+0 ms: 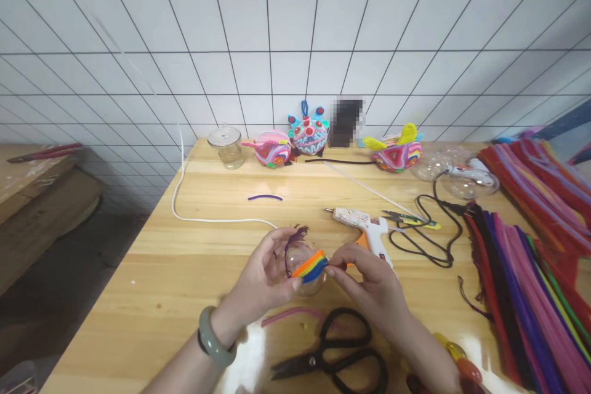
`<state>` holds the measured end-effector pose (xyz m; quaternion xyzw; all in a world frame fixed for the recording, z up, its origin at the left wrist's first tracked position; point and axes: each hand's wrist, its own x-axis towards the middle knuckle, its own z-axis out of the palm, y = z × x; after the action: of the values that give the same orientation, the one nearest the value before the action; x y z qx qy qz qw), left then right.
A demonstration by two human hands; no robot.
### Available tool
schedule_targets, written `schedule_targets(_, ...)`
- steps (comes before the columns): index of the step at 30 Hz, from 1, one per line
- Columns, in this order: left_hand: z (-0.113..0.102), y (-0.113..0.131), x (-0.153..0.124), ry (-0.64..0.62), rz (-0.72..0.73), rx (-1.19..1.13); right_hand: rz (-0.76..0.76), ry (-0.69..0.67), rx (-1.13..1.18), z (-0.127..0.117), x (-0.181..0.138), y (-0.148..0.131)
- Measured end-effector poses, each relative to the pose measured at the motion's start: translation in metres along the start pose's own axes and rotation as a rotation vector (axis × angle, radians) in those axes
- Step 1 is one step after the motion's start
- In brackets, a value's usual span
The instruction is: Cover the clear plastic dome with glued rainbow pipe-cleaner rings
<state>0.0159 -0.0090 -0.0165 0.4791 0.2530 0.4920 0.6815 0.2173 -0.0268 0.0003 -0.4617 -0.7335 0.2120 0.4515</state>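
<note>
A clear plastic ball (pixel 301 252) rests in my left hand (pixel 258 286), whose fingers curl round its left side. Across the front of the ball lies a band of orange, yellow and blue pipe cleaners (pixel 310 267). My left thumb presses the band's lower left end. My right hand (pixel 369 283) is closed in a pinch at the band's right end. A dark purple cord with a frayed tassel (pixel 298 234) hangs over the ball's left side. Below the hands are black-handled scissors (pixel 314 362), lying spread, and a pink pipe cleaner (pixel 290 315).
A white hot glue gun (pixel 357 220) lies beyond my right hand, near a coiled black cord (pixel 450 258). Pipe-cleaner bundles (pixel 521 301) cover the right side. Decorated balls (pixel 309 135), a lidded glass cup (pixel 226 146) and more clear balls (pixel 468 181) stand along the tiled wall.
</note>
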Motion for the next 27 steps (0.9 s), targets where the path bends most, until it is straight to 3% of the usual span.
schedule_targets(6,0.0006,0.0002,-0.0002,-0.005,0.001,0.005,0.037,-0.044,0.029,-0.0008,0.0002,-0.0008)
schedule_targets(27,-0.0004,0.0008,0.0003,-0.008,-0.02,0.008,0.425,-0.096,0.352,0.0036,-0.0027,0.0052)
